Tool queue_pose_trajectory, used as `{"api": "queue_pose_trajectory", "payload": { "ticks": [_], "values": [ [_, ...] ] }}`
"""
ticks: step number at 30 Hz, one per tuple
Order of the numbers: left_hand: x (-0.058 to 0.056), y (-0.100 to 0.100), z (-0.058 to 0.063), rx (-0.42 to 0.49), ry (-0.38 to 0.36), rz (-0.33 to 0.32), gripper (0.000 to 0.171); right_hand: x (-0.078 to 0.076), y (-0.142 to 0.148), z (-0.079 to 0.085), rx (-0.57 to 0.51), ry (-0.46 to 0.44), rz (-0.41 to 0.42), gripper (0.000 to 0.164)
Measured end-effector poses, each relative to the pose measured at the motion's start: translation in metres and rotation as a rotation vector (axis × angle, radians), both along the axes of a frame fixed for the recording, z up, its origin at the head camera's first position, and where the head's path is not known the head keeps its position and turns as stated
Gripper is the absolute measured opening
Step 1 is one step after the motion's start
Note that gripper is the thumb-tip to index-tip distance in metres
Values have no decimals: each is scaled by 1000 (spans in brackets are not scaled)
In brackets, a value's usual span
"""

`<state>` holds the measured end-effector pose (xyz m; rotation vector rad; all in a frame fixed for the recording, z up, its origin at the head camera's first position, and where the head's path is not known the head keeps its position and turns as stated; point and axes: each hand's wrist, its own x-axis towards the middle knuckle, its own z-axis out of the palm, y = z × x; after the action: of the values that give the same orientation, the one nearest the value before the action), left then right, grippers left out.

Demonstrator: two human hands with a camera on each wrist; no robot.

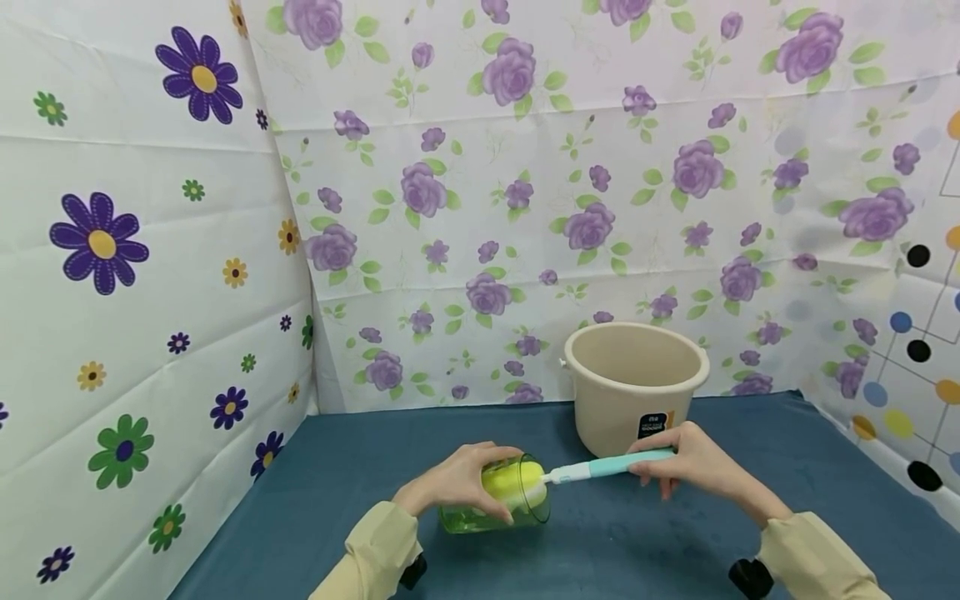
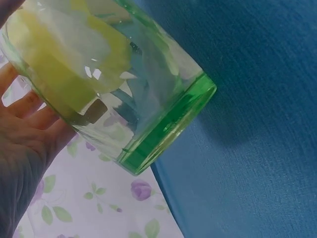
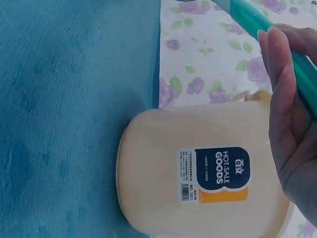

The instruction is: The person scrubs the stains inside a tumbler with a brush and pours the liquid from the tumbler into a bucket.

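L hand (image 1: 468, 482) grips green cup (image 2: 124, 106), 6 o'clock in head view, yellow sponge (image 1: 528, 481) inside. R hand (image 1: 696, 457) pinches brush handle (image 1: 611, 465) at cup's 3 o'clock. Bucket (image 1: 611, 412), cup's 2 o'clock; label (image 3: 215, 174) says "HOT-SALE GOODS".

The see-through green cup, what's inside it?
The cup holds the rounded yellow head of a white and turquoise brush. In the head view, the left hand covers part of the cup, hiding what's behind it.
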<state>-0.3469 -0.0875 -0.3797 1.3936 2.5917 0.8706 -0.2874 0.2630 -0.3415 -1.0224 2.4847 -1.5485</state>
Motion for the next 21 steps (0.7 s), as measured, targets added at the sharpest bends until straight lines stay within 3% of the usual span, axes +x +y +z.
{"api": "queue_pose_trajectory", "payload": {
  "ticks": [10,21],
  "values": [
    [-2,-6,-2,16,7,13,79,-15,15,-17,17,-25,13,22],
    [-4,-7,-3,26,9,15,80,-8,13,-6,5,-7,4,21]
  ]
}}
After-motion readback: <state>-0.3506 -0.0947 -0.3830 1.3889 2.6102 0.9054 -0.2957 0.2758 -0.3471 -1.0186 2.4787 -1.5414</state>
